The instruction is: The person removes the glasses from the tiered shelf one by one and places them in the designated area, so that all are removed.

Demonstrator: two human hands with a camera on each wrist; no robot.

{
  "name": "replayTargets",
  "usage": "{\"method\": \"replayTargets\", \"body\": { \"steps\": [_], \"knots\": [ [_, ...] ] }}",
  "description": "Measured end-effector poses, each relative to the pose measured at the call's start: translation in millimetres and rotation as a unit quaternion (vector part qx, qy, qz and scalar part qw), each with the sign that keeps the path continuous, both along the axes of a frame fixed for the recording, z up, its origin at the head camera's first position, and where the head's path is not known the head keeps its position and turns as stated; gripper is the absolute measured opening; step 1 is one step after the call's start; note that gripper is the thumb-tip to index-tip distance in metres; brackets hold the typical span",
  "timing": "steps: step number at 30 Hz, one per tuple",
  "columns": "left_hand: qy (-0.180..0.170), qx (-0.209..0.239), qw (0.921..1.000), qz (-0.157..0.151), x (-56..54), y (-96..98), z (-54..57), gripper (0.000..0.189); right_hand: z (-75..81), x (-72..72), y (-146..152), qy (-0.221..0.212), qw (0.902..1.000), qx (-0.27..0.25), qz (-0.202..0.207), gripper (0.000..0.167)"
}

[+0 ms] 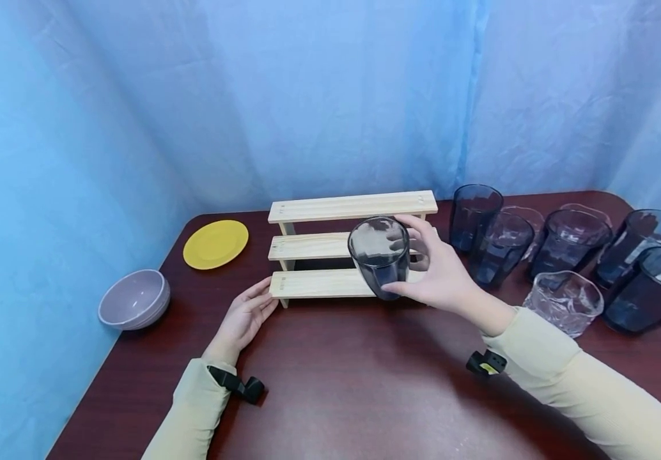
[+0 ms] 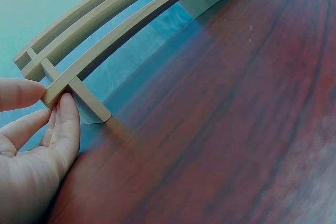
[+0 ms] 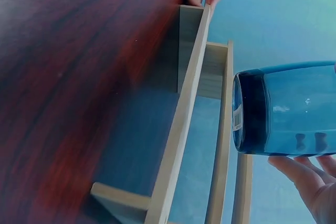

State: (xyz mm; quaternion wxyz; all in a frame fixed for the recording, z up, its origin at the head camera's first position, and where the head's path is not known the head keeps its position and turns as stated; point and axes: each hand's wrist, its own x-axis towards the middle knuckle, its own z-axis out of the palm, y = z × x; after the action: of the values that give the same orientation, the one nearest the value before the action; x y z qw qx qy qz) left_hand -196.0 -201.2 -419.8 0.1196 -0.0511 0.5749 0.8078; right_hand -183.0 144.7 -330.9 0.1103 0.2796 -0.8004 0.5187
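Note:
My right hand [image 1: 431, 271] grips a dark tinted drinking glass [image 1: 379, 255] by its sides, thumb in front and fingers behind. In the right wrist view the glass [image 3: 289, 111] shows its thick base with a small label, held off the shelf boards. A three-step wooden rack [image 1: 319, 284] stands on the table, the glass overlapping its middle and lowest boards in the head view. At the rack's left end my left hand [image 1: 244, 319] pinches the lowest board; the left wrist view shows thumb and fingertips [image 2: 66, 103] around that board's end.
To the right stand several dark tinted glasses [image 1: 500, 249] and a clear wavy-rimmed glass bowl [image 1: 566, 300]. A yellow plate [image 1: 215, 245] lies at the back left, with a lilac bowl [image 1: 135, 300] by the table's left edge. Blue curtains [image 1: 330, 96] hang behind.

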Motion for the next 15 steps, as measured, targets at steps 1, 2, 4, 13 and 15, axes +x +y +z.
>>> {"method": "replayTargets", "body": {
  "steps": [1, 2, 4, 13, 15],
  "knots": [
    [0.001, 0.000, 1.0000, -0.001, 0.0, 0.0, 0.0, 0.054, -0.9, 1.7, 2.8, 0.005, 1.0000, 0.006, -0.005, 0.098],
    [0.001, 0.000, 1.0000, -0.002, 0.0, 0.1, 0.1, 0.054, -2.0, 3.3, 5.4, 0.008, 0.9999, 0.009, -0.009, 0.097],
    [0.000, 0.001, 1.0000, -0.002, 0.0, 0.5, 0.3, 0.054, -4.2, 6.6, 11.1, 0.011, 0.9997, 0.012, -0.015, 0.097],
    [0.001, 0.005, 1.0000, 0.002, -0.5, 1.4, 0.7, 0.054, -12.4, 17.9, 37.4, 0.040, 0.9991, 0.011, -0.009, 0.101],
    [0.002, 0.006, 1.0000, 0.000, -0.7, 1.6, 0.8, 0.054, -12.2, 20.2, 42.6, 0.055, 0.9981, 0.022, -0.015, 0.103]
  ]
}}
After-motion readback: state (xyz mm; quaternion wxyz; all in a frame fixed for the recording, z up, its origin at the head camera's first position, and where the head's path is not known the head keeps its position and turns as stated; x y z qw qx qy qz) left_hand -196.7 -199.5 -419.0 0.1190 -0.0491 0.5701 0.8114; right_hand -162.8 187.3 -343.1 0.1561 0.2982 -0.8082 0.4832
